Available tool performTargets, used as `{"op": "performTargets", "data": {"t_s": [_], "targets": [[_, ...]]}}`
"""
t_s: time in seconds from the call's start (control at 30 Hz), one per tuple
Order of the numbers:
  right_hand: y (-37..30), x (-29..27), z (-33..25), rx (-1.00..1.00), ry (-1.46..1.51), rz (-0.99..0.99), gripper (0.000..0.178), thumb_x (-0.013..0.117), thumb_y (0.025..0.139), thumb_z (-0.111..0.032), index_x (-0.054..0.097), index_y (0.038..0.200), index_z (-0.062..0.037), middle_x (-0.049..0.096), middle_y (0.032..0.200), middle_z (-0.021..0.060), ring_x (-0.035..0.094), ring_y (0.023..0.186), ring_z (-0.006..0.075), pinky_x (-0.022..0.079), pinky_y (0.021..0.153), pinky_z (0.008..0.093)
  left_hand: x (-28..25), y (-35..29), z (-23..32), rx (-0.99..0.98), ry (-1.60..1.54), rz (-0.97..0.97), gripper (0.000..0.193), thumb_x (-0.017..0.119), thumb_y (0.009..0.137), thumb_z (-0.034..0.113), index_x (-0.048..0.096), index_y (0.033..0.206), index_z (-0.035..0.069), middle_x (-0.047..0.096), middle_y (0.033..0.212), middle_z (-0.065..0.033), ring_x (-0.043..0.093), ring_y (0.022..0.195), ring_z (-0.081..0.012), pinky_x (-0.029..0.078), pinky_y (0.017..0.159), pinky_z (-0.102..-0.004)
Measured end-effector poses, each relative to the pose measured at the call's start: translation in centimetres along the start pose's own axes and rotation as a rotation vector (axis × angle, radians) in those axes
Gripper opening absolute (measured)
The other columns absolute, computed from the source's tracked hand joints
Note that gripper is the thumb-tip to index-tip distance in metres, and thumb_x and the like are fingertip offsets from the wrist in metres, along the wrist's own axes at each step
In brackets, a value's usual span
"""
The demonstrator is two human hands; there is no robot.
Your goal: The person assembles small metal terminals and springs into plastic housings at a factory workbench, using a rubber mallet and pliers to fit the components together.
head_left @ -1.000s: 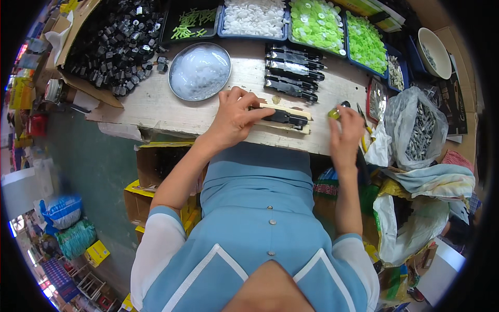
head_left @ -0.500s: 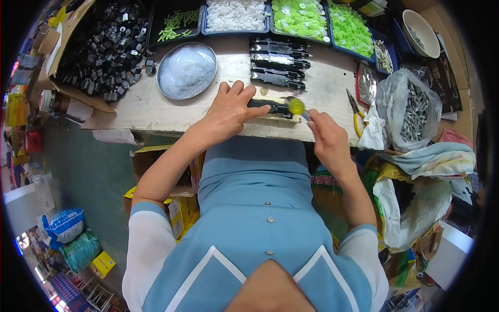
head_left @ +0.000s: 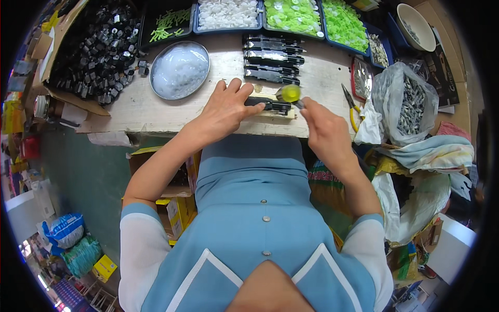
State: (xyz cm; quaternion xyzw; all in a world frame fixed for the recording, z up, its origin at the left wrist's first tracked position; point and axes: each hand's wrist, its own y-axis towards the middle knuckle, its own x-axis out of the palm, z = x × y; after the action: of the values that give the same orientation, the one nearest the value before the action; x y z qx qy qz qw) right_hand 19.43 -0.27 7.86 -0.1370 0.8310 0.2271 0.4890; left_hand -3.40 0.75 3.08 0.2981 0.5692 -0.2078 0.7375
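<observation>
On the bench's front edge a long black part (head_left: 273,105) lies on a pale wooden block (head_left: 287,114). My left hand (head_left: 227,110) holds the part's left end down, thumb along it and the other fingers bent over it. My right hand (head_left: 328,130) is closed on the short handle of a small hammer (head_left: 291,93) with a clear yellow-green face. The hammer's head, slightly blurred, is just above the part's right end; whether they touch I cannot tell. Behind the block several similar black and silver parts (head_left: 272,58) lie in a stacked row.
A round dish (head_left: 179,70) of translucent pieces stands left, beside a carton of black caps (head_left: 99,57). Trays of white pieces (head_left: 228,13) and green discs (head_left: 293,18) line the back. Pliers (head_left: 352,108) and a plastic bag of metal pieces (head_left: 408,104) are on the right.
The hammer and my right hand have shifted slightly up and the hammer's head has turned. My left hand stays on the black part. The whole view has moved a little.
</observation>
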Motion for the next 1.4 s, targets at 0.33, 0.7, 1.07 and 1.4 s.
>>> {"op": "performTargets", "data": {"t_s": [0.33, 0.7, 1.07, 1.4], "targets": [[0.3, 0.9, 1.5, 0.001, -0.151, -0.205, 0.012, 0.049, 0.086, -0.017, 0.049, 0.089, -0.0056, 0.058, 0.069, 0.0143, 0.055, 0.056, 0.0352, 0.042, 0.05, 0.0449, -0.3, 0.7, -0.7, -0.191, -0.314, -0.041, 0.048, 0.057, 0.061, -0.006, 0.063, 0.105, 0.013, 0.048, 0.085, -0.0069, 0.046, 0.083, -0.0249, 0.042, 0.07, -0.0361], [2.8, 2.2, -0.9, -0.01, 0.127, -0.112, 0.011, 0.048, 0.087, -0.015, 0.047, 0.087, -0.0044, 0.059, 0.066, 0.0168, 0.057, 0.06, 0.0367, 0.043, 0.053, 0.0466, 0.9, -0.2, 0.3, -0.428, -0.536, 0.252, 0.062, 0.06, 0.06, -0.011, 0.049, 0.118, 0.008, 0.053, 0.078, -0.0092, 0.052, 0.075, -0.0244, 0.044, 0.069, -0.0341], [5.7, 2.7, 1.1, 0.116, 0.159, -0.218, 0.021, 0.045, 0.09, -0.023, 0.05, 0.086, -0.0041, 0.057, 0.067, 0.0198, 0.054, 0.064, 0.0417, 0.04, 0.056, 0.0481, 3.2, -1.6, 3.6, -0.298, -0.134, 0.536, 0.041, 0.052, 0.064, -0.001, 0.054, 0.106, 0.003, 0.055, 0.1, -0.0115, 0.05, 0.096, -0.0285, 0.036, 0.08, -0.0396], [6.5, 4.7, -1.8, -0.088, -0.008, -0.314, 0.014, 0.048, 0.087, -0.017, 0.05, 0.085, -0.0034, 0.059, 0.066, 0.0184, 0.057, 0.061, 0.0386, 0.044, 0.054, 0.0462, 5.7, -1.6, 5.9, -0.134, -0.145, 0.543, 0.033, 0.054, 0.066, 0.003, 0.057, 0.098, -0.005, 0.054, 0.109, -0.0164, 0.049, 0.109, -0.0307, 0.036, 0.094, -0.0433]]}}
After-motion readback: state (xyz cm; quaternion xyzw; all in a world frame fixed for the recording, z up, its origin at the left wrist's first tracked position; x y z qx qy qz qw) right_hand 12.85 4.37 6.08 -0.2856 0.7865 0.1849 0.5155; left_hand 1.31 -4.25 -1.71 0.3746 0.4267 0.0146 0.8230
